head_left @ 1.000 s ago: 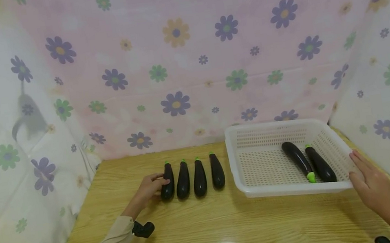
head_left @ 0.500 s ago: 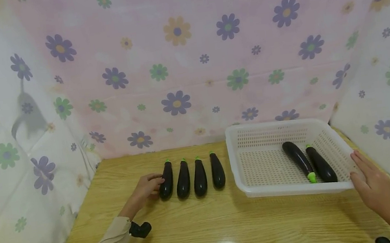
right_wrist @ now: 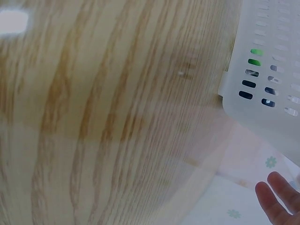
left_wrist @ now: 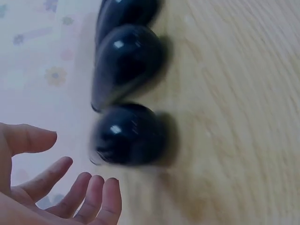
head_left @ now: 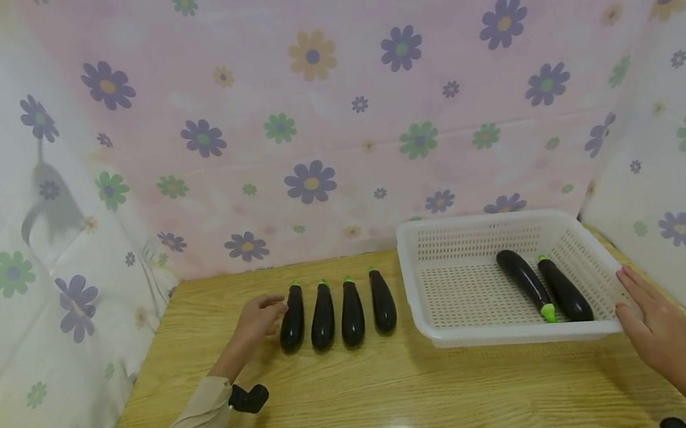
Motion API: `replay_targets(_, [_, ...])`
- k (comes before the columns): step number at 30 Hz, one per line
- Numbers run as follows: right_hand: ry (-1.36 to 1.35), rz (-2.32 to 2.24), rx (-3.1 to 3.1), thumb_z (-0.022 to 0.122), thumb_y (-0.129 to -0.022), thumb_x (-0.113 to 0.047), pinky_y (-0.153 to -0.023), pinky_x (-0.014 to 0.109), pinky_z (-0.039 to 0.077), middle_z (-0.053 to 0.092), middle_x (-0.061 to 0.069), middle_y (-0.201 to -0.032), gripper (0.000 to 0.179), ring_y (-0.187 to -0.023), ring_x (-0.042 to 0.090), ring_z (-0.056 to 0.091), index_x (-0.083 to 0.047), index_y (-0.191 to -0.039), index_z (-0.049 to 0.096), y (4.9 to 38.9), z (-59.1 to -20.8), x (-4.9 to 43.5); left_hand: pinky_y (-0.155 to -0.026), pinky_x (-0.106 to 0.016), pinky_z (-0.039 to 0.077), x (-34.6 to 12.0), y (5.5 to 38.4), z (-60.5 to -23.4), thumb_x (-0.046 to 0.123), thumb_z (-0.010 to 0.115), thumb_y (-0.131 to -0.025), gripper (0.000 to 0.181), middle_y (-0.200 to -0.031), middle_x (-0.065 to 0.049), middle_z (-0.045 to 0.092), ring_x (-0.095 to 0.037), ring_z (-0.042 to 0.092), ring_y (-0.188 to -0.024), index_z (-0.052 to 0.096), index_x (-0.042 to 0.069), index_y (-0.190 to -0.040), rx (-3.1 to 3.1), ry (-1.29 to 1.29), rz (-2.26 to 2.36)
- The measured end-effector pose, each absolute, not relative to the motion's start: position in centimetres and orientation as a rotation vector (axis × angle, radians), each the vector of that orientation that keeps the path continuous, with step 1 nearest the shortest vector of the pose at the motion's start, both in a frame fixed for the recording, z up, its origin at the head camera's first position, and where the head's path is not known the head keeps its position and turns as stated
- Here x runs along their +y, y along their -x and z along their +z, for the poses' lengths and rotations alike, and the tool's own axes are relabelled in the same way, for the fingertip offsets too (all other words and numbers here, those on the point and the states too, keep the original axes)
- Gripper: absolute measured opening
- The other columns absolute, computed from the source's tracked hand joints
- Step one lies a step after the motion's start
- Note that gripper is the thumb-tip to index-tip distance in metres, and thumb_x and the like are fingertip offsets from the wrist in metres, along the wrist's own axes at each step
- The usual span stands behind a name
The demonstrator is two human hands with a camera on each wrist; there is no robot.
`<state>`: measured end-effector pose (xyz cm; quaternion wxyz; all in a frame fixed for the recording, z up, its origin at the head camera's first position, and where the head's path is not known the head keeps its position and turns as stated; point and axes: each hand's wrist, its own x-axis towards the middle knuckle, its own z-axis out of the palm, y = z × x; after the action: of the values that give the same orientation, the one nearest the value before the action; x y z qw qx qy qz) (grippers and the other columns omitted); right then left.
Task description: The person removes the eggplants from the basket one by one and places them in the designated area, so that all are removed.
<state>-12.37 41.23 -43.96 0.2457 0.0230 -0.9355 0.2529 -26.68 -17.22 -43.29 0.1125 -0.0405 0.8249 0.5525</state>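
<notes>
In the head view my left hand [head_left: 259, 319] is beside the leftmost eggplant [head_left: 292, 320]. The left wrist view shows that hand's fingers [left_wrist: 111, 201] loosely spread, with a gap between them and the nearest eggplant [left_wrist: 130, 136]. Three more eggplants lie in a row to the right, among them a second eggplant [head_left: 322, 316] and the rightmost eggplant [head_left: 383, 303]. My right hand [head_left: 660, 328] rests against the front right corner of a white plastic basket [head_left: 495, 333], its visible fingers fairly straight. Two eggplants lie inside the basket, one with its green stem [head_left: 548, 313] toward me.
A wooden table [head_left: 344, 416] bears everything. Flower-patterned cloth [head_left: 333, 136] hangs behind and on both sides. The basket's perforated wall appears at upper right in the right wrist view. Black wrist devices, such as the left one [head_left: 249, 399], sit at the wrists.
My left hand has come off the leftmost eggplant and moved slightly left and away from me. That eggplant's lower end has shifted slightly left. The right hand and basket stay put.
</notes>
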Motion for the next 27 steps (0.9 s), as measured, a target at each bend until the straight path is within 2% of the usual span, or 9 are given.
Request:
replay_targets(4, [-0.045,0.69,-2.548,0.039,-0.089,-0.009,-0.105,0.041,0.009,0.019,-0.003,-0.143,0.051,-0.128,0.006,0.011,-0.008,-0.138,0.027,12.4,-43.8,41.2,-0.08,-0.044,0.045,-16.3,26.6,-41.9,0.025,0.055,-0.085,0.041,-0.117,-0.011,0.052,-0.029,0.049,-0.107,0.051,0.007,-0.121,2.414,0.065,1.639])
replay_targets(8, [-0.038,0.683,-2.54,0.039,-0.089,-0.009,-0.106,0.038,0.009,0.021,0.0,-0.143,0.05,-0.127,0.003,0.011,-0.007,-0.137,0.028,12.4,-43.9,41.2,-0.078,-0.043,0.046,-15.3,26.6,-40.9,0.025,0.055,-0.085,0.037,-0.119,-0.009,0.05,-0.029,0.049,-0.105,0.053,0.01,-0.12,2.365,0.031,1.663])
replay_targets(11, [-0.031,0.67,-2.521,0.04,-0.088,-0.009,-0.106,0.033,0.008,0.024,0.004,-0.142,0.05,-0.129,0.012,0.015,-0.006,-0.137,0.03,12.4,-44.1,41.2,-0.078,-0.043,0.046,-14.8,26.7,-40.3,0.027,0.055,-0.086,0.034,-0.119,-0.009,0.05,-0.031,0.048,-0.104,0.054,0.014,-0.118,2.313,-0.022,1.688])
replay_targets(13, [-0.031,0.658,-2.507,0.04,-0.087,-0.009,-0.106,0.035,0.01,0.026,0.008,-0.141,0.05,-0.13,0.018,0.018,-0.005,-0.136,0.031,12.4,-44.1,41.2,-0.081,-0.043,0.045,-14.5,26.7,-40.0,0.029,0.054,-0.087,0.033,-0.121,-0.009,0.048,-0.031,0.047,-0.106,0.054,0.016,-0.117,2.265,-0.068,1.712])
replay_targets(16, [-0.03,0.64,-2.492,0.041,-0.086,-0.009,-0.106,0.03,0.01,0.028,0.008,-0.14,0.05,-0.128,0.01,0.017,-0.005,-0.136,0.033,12.4,-44.2,41.1,-0.085,-0.046,0.042,-14.0,26.5,-39.6,0.031,0.053,-0.088,0.034,-0.126,-0.008,0.045,-0.032,0.045,-0.109,0.052,0.016,-0.119,2.189,-0.129,1.752])
replay_targets(18, [-0.043,0.647,-2.503,0.041,-0.087,-0.009,-0.106,0.028,0.009,0.026,0.005,-0.141,0.05,-0.125,0.001,0.014,-0.006,-0.136,0.031,12.4,-44.2,41.1,-0.086,-0.048,0.041,-13.5,26.4,-39.2,0.032,0.052,-0.088,0.035,-0.127,-0.008,0.043,-0.032,0.044,-0.111,0.052,0.016,-0.119,2.143,-0.146,1.778])
replay_targets(21, [-0.058,0.664,-2.52,0.04,-0.088,-0.009,-0.106,0.027,0.006,0.022,-0.001,-0.142,0.05,-0.124,-0.004,0.011,-0.006,-0.137,0.029,12.4,-44.2,41.1,-0.087,-0.049,0.039,-12.8,26.4,-38.7,0.031,0.053,-0.087,0.036,-0.127,-0.007,0.043,-0.033,0.042,-0.114,0.052,0.015,-0.119,2.063,-0.131,1.819])
replay_targets(25, [-0.071,0.667,-2.511,0.041,-0.088,-0.009,-0.106,0.032,0.008,0.023,0.001,-0.142,0.05,-0.128,0.007,0.014,-0.005,-0.136,0.03,12.4,-44.1,41.2,-0.087,-0.048,0.04,-11.4,26.5,-37.9,0.028,0.053,-0.088,0.034,-0.125,-0.008,0.046,-0.033,0.043,-0.113,0.052,0.015,-0.119,1.968,-0.116,1.86])
replay_targets(27, [-0.066,0.648,-2.491,0.042,-0.087,-0.009,-0.106,0.029,0.008,0.025,0.003,-0.141,0.05,-0.128,0.01,0.016,-0.004,-0.135,0.032,12.5,-44.1,41.2,-0.087,-0.047,0.04,-10.7,26.5,-37.4,0.028,0.053,-0.088,0.033,-0.124,-0.008,0.046,-0.031,0.044,-0.112,0.052,0.016,-0.119,1.946,-0.134,1.857])
